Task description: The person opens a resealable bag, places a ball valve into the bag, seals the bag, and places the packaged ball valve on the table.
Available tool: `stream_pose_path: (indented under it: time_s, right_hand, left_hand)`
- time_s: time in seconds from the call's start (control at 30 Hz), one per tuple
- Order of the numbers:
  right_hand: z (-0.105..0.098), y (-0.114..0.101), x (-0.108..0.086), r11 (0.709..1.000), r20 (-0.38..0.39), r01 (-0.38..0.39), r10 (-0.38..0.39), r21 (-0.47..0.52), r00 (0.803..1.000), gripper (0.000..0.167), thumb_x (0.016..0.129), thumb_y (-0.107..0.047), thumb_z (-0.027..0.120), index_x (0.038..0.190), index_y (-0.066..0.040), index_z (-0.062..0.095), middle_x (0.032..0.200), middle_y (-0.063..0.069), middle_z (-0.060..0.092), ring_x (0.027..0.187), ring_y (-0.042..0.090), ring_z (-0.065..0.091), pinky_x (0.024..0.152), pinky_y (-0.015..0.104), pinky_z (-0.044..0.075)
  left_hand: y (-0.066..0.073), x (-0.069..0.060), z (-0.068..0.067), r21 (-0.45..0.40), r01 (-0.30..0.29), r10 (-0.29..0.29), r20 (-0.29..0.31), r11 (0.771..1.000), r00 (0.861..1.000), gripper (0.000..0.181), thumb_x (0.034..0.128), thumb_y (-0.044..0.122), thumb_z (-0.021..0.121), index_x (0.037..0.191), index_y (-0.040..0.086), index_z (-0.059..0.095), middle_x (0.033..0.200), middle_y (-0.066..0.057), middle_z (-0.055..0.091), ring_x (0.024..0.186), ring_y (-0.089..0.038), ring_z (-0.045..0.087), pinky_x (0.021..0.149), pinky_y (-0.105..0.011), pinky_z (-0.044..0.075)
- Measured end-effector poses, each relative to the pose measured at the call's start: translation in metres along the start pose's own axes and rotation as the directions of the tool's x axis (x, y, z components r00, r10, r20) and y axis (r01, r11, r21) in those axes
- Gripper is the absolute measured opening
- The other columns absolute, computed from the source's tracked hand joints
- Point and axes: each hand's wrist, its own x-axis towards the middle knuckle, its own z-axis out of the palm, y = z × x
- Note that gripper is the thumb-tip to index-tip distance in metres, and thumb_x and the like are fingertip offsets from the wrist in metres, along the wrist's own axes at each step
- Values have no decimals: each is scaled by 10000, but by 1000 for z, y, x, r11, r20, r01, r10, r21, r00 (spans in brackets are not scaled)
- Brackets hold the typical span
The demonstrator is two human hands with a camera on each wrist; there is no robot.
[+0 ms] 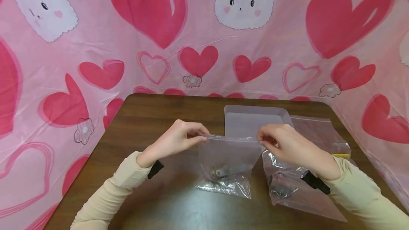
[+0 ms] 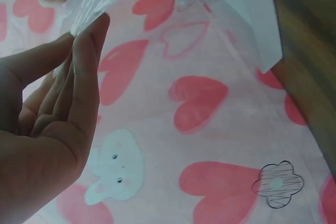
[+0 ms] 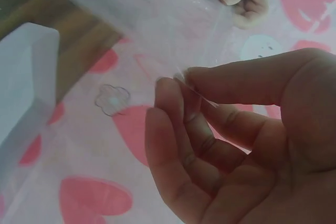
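A clear zip bag hangs by its top edge between my two hands, above the table's middle. My left hand pinches the bag's left top corner between thumb and fingers. At the opposite top corner, my right hand pinches the plastic the same way. Low in the bag lies a small metallic piece, too blurred to name. The bag's bottom reaches down close to the tabletop. In the right wrist view the film runs taut from the fingertips toward the left hand.
Behind the right hand stands a shallow white tray. More clear plastic bags lie to the right, one with a dark object inside. A yellow strip shows by the right sleeve. The brown wooden table meets a heart-patterned cloth behind.
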Motion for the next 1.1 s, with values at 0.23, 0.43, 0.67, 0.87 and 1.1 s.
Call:
stream_pose_path:
  time_s: [0.23,0.43,0.67,0.87,1.1]
  right_hand:
    - [-9,-4,0,999,-36,-3,2,-44,999,266,762,17,768,801,-180,594,689,-146,493,637,-42,416,560,168,446]
    - [-10,-5,-3,999,-54,4,-6,-46,999,272,762,24,761,794,-183,587,692,-152,492,637,-53,417,559,160,437]
    - [-15,-5,-4,998,-109,26,-32,-58,994,277,761,21,767,812,-194,601,735,-157,540,665,-66,448,593,120,435]
    - [-15,-3,-6,997,-137,49,-56,-54,989,283,757,27,785,830,-182,609,753,-134,558,676,-57,454,616,90,419]
    - [-18,-2,-9,999,-166,42,-46,-30,985,303,732,40,795,844,-189,631,760,-143,578,682,-65,493,610,83,427]
  left_hand:
    - [9,3,-6,-2,-17,17,-82,1000,996,105,859,137,771,953,176,747,835,66,749,704,-13,674,625,-223,543]
    - [10,2,-6,46,48,-41,-138,998,990,66,836,175,798,869,190,743,764,92,722,689,16,640,654,-201,535]
    - [17,0,-7,35,45,-39,-166,998,985,66,845,174,790,856,178,724,727,84,689,674,-10,611,649,-198,527]
    - [21,-1,-5,35,28,-21,-187,999,982,66,839,157,792,846,149,727,728,57,694,669,-10,594,632,-190,528]
    - [25,1,-8,0,36,-35,-198,999,980,72,835,155,796,849,176,729,747,75,708,677,-12,629,650,-211,556]
